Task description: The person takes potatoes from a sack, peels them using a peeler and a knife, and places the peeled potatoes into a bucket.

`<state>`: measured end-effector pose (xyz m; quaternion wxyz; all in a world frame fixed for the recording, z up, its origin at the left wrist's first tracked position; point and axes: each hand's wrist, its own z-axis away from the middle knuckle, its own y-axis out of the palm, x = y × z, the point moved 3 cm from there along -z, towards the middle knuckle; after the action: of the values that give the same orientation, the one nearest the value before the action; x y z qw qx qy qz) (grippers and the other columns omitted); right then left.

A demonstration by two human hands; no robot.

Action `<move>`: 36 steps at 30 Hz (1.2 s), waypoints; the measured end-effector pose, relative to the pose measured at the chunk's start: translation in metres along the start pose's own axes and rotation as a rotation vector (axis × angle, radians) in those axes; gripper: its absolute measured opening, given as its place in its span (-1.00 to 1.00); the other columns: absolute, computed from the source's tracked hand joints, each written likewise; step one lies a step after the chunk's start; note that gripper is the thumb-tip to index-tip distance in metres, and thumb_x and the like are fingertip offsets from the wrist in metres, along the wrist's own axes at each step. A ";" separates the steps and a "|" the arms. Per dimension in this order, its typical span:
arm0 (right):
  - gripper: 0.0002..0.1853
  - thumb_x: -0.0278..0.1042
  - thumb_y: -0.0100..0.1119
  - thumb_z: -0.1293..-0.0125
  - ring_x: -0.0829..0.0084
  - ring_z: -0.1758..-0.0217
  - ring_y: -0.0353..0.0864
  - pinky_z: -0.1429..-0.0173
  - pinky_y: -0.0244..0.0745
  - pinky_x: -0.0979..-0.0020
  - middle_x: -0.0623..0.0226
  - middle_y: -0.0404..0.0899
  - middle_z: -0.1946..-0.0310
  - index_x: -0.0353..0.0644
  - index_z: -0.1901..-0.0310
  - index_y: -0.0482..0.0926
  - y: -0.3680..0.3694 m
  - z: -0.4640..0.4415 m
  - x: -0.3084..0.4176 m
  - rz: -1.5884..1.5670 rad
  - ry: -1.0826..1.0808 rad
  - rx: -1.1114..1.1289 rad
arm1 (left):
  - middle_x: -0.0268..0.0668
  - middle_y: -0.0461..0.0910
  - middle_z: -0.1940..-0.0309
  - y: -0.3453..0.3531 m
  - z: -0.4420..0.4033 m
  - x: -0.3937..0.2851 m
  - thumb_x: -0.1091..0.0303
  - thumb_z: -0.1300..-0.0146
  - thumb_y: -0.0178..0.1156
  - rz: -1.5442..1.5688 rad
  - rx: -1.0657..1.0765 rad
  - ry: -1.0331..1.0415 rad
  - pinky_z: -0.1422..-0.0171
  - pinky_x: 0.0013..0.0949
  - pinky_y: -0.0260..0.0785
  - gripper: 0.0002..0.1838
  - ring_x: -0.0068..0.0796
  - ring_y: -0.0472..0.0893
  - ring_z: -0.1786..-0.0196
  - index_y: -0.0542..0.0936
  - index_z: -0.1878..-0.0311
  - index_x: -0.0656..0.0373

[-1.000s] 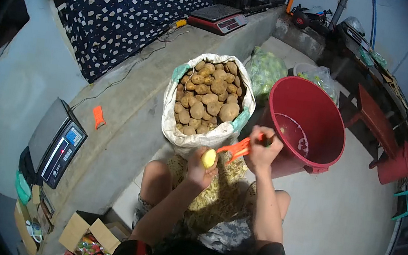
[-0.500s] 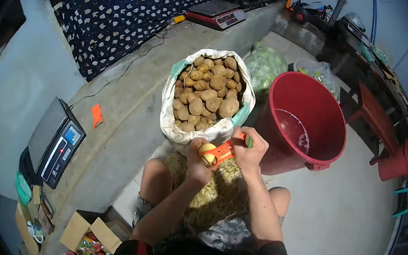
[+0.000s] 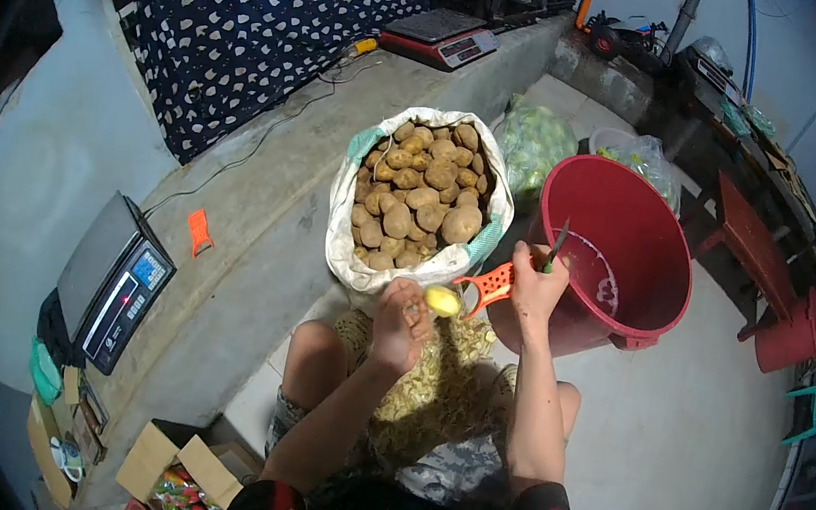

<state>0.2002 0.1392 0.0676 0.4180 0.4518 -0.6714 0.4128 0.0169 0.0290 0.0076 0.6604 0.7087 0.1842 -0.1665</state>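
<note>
A peeled yellow potato [image 3: 442, 301], slightly blurred, is just right of the fingers of my left hand [image 3: 402, 327]. That hand is turned palm up with its fingers loosely bent and not wrapped round the potato; whether they touch is unclear. My right hand [image 3: 538, 288] grips an orange peeler [image 3: 491, 288] pointing left, along with a small knife [image 3: 559, 240] whose blade points up past the fingers. Below both hands lies a heap of potato peelings [image 3: 429, 383] between my legs. An open white sack [image 3: 343, 248] of unpeeled potatoes [image 3: 422, 196] stands just ahead.
A large red bucket [image 3: 654, 263] with some liquid stands to the right. Behind it are plastic bags of green produce [image 3: 536, 144]. A digital scale [image 3: 117, 287] and an orange object [image 3: 199, 232] rest on the concrete ledge at left. A cardboard box [image 3: 148, 457] sits lower left.
The peeler has come off the potato and moved right with my right hand, toward the bucket. My left hand has turned palm up and its fingers have loosened from the potato.
</note>
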 end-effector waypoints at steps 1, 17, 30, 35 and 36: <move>-0.80 -0.39 0.27 -0.20 0.63 0.50 0.51 0.34 0.45 0.45 0.28 0.64 0.58 -0.41 0.40 0.63 0.008 0.006 0.002 0.003 -0.053 -0.002 | -0.40 0.44 0.45 0.007 0.000 0.007 0.05 -0.42 -0.01 -0.050 -0.159 -0.070 0.43 -0.48 0.26 -0.74 -0.57 0.42 0.44 0.42 0.19 0.04; -0.74 -0.34 0.26 -0.35 0.72 0.47 0.27 0.37 0.20 0.56 0.62 0.39 0.56 -0.24 0.49 0.54 -0.079 -0.015 -0.006 -0.213 0.015 -0.194 | -0.37 0.52 0.38 -0.057 -0.026 0.062 0.17 -0.37 0.18 -0.507 -0.403 -0.255 0.30 -0.32 0.33 -0.77 -0.49 0.49 0.37 0.49 0.10 0.12; -0.77 -0.25 0.27 -0.34 0.70 0.49 0.28 0.41 0.17 0.60 0.56 0.35 0.55 -0.13 0.41 0.48 -0.197 -0.008 -0.051 -0.110 0.194 -0.533 | -0.06 0.61 0.14 -0.256 -0.022 0.325 0.19 -0.22 0.28 -1.509 -0.105 -0.945 -0.06 -0.11 0.44 -0.68 -0.17 0.61 0.04 0.59 0.02 0.12; -0.72 -0.15 0.20 -0.35 0.59 0.56 0.35 0.47 0.26 0.53 0.42 0.41 0.53 -0.19 0.34 0.46 -0.240 -0.006 -0.074 -0.087 0.173 -0.451 | 0.07 0.64 0.13 -0.251 -0.038 0.407 0.38 -0.14 0.21 -1.683 -0.107 -0.819 -0.06 -0.03 0.50 -0.50 0.07 0.64 0.11 0.51 -0.21 0.05; -0.71 -0.14 0.18 -0.36 0.56 0.55 0.36 0.46 0.27 0.51 0.40 0.42 0.52 -0.20 0.34 0.46 -0.243 -0.008 -0.075 -0.075 0.180 -0.428 | 0.08 0.61 0.05 -0.248 -0.043 0.418 0.41 -0.11 0.21 -1.852 0.030 -0.758 -0.08 -0.03 0.50 -0.44 0.09 0.63 0.06 0.49 -0.25 -0.01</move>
<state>0.4512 0.1057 0.0429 0.5775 0.3388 -0.6863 0.2841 0.2636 0.1037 -0.4066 0.2766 0.1943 0.4387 -0.8326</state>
